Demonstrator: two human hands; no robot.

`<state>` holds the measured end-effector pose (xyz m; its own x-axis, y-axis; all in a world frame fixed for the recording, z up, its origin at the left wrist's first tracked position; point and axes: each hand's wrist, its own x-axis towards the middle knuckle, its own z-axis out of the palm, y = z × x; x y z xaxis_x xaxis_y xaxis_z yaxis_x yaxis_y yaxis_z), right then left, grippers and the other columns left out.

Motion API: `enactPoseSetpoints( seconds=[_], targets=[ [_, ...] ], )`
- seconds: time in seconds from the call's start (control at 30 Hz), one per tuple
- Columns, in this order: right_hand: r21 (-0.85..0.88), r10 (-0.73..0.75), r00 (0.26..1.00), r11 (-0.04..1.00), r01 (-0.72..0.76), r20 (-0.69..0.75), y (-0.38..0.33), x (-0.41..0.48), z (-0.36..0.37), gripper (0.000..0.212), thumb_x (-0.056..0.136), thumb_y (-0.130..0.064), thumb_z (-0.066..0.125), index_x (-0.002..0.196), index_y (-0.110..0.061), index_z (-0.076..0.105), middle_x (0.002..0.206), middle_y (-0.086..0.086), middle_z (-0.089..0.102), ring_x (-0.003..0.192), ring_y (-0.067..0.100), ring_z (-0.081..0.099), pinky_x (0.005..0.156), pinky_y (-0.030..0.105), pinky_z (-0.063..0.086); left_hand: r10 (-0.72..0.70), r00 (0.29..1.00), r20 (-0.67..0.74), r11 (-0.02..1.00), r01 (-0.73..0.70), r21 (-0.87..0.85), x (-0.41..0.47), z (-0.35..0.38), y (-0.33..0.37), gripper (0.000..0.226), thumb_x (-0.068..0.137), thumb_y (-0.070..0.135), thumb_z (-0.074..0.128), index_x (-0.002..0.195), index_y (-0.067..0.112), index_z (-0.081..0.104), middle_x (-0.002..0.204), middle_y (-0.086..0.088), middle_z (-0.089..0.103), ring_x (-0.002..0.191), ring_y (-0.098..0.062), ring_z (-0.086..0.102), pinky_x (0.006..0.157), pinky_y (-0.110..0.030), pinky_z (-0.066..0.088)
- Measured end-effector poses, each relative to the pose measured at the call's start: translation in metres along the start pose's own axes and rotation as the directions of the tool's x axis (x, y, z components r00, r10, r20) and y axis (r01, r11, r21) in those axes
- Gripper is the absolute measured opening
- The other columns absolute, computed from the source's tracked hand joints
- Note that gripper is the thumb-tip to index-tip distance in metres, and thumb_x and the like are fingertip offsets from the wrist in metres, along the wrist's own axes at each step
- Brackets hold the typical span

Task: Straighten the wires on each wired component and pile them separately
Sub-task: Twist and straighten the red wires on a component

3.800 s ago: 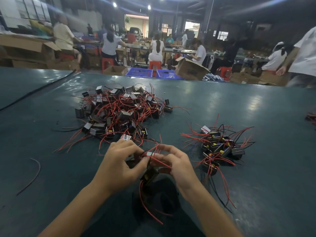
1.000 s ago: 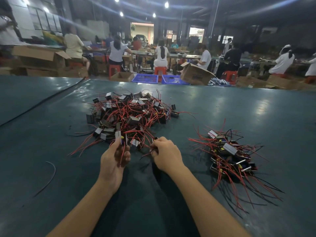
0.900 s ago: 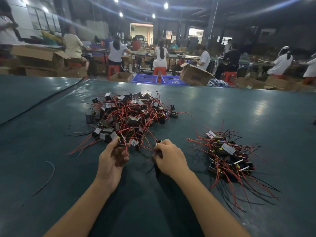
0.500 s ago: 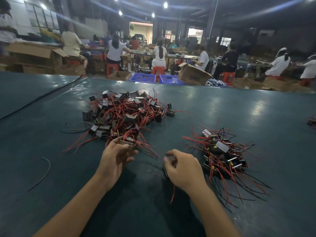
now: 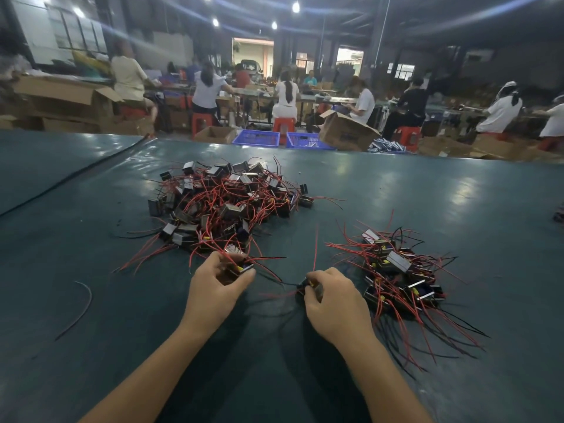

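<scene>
- Your left hand (image 5: pixel 213 294) grips a boxy wired component (image 5: pixel 242 268); the tangled red-wire heap (image 5: pixel 229 203) lies just beyond.
- Your right hand (image 5: pixel 334 303) pinches a second component (image 5: pixel 315 289); the smaller pile (image 5: pixel 396 270) sits just right.

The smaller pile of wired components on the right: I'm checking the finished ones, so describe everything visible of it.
The smaller pile is a loose heap of small black block-shaped components, some with pale faces and yellow bits, each trailing thin red or black wires. The wires fan outward, mostly straight, longest toward the near right. It lies on the dark green table, just right of the right hand, apart from the larger tangled pile. Whether the hand touches it is unclear.
</scene>
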<state>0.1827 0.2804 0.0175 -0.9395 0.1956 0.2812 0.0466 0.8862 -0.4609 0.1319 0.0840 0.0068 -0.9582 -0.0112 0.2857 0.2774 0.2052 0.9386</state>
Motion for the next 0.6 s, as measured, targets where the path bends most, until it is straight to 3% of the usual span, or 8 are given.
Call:
enactPoseSetpoints(
  seconds=[0.07,0.17,0.23,0.33,0.4,0.47,0.53,0.6],
  targets=[
    [-0.058,0.004,1.000,0.998,-0.006,-0.026,0.000,0.000,0.000,0.031,0.095,-0.035,0.048,0.122,-0.028,0.062,0.112,-0.006,0.061,0.105,0.019,0.056,0.089,0.032,0.043,0.068,0.997,0.019,0.987,-0.070,0.144,-0.003,-0.001,0.000,0.024,0.076,0.022,0.081,0.091,0.029,0.062,0.076,0.013,0.071,0.073,0.001,0.066,0.067,-0.011,0.050],
    [-0.124,-0.022,0.998,0.992,0.014,-0.063,-0.002,0.000,0.000,0.032,0.095,-0.042,0.047,0.119,-0.029,0.063,0.110,-0.007,0.062,0.105,0.019,0.054,0.090,0.033,0.039,0.066,0.996,0.062,0.932,-0.084,0.353,-0.005,-0.001,0.002,0.056,0.076,0.040,0.078,0.122,0.025,0.051,0.086,0.016,0.073,0.074,-0.001,0.066,0.075,-0.027,0.055],
    [-0.063,-0.084,0.994,0.995,0.079,-0.075,-0.004,-0.001,0.000,0.032,0.093,-0.042,0.052,0.118,-0.028,0.065,0.108,-0.008,0.063,0.104,0.017,0.053,0.089,0.032,0.039,0.073,0.996,0.050,0.885,-0.087,0.458,-0.006,0.000,0.004,0.098,0.075,0.050,0.075,0.150,0.020,0.019,0.101,0.017,0.070,0.077,-0.008,0.066,0.081,-0.036,0.055],
    [0.080,-0.212,0.977,0.973,0.214,-0.039,-0.008,-0.004,0.002,0.029,0.089,-0.039,0.062,0.113,-0.026,0.069,0.103,-0.010,0.065,0.097,0.013,0.052,0.088,0.029,0.043,0.102,0.995,-0.020,0.914,-0.086,0.396,-0.005,0.000,0.004,0.114,0.077,0.055,0.069,0.152,0.024,-0.011,0.136,0.004,0.055,0.108,-0.014,0.060,0.095,-0.045,0.049],
    [0.109,-0.271,0.962,0.958,0.266,0.026,-0.010,-0.006,0.005,0.027,0.088,-0.039,0.063,0.111,-0.026,0.071,0.102,-0.012,0.066,0.094,0.011,0.049,0.087,0.031,0.045,0.200,0.972,-0.126,0.892,-0.127,0.434,-0.005,-0.001,0.005,0.102,0.083,0.051,0.063,0.153,0.021,-0.005,0.156,-0.007,0.028,0.136,-0.022,0.038,0.111,-0.051,0.031],
    [0.097,-0.298,0.952,0.952,0.291,0.069,-0.010,-0.007,0.009,0.027,0.089,-0.042,0.063,0.109,-0.027,0.072,0.101,-0.013,0.067,0.093,0.011,0.046,0.085,0.031,0.044,0.462,0.874,-0.151,0.749,-0.293,0.594,-0.003,-0.005,0.007,0.079,0.091,0.037,0.056,0.153,0.013,0.013,0.159,-0.013,0.016,0.144,-0.028,0.021,0.115,-0.047,0.018],
    [0.104,-0.324,0.943,0.943,0.316,0.071,-0.011,-0.008,0.010,0.028,0.088,-0.048,0.062,0.105,-0.028,0.074,0.094,-0.014,0.068,0.088,0.011,0.045,0.079,0.028,0.040,0.653,0.757,0.034,0.559,-0.511,0.653,0.001,-0.007,0.009,0.057,0.089,0.016,0.055,0.143,0.007,0.041,0.154,-0.017,0.029,0.141,-0.031,0.029,0.111,-0.046,0.027],
    [0.116,-0.359,0.930,0.930,0.349,0.076,-0.011,-0.008,0.009,0.029,0.087,-0.051,0.063,0.101,-0.029,0.075,0.087,-0.013,0.068,0.082,0.009,0.042,0.075,0.026,0.036,0.615,0.729,0.300,0.483,-0.649,0.587,0.000,-0.003,0.008,0.046,0.086,0.004,0.059,0.132,0.008,0.057,0.146,-0.013,0.045,0.134,-0.029,0.044,0.105,-0.045,0.038]
  ],
)
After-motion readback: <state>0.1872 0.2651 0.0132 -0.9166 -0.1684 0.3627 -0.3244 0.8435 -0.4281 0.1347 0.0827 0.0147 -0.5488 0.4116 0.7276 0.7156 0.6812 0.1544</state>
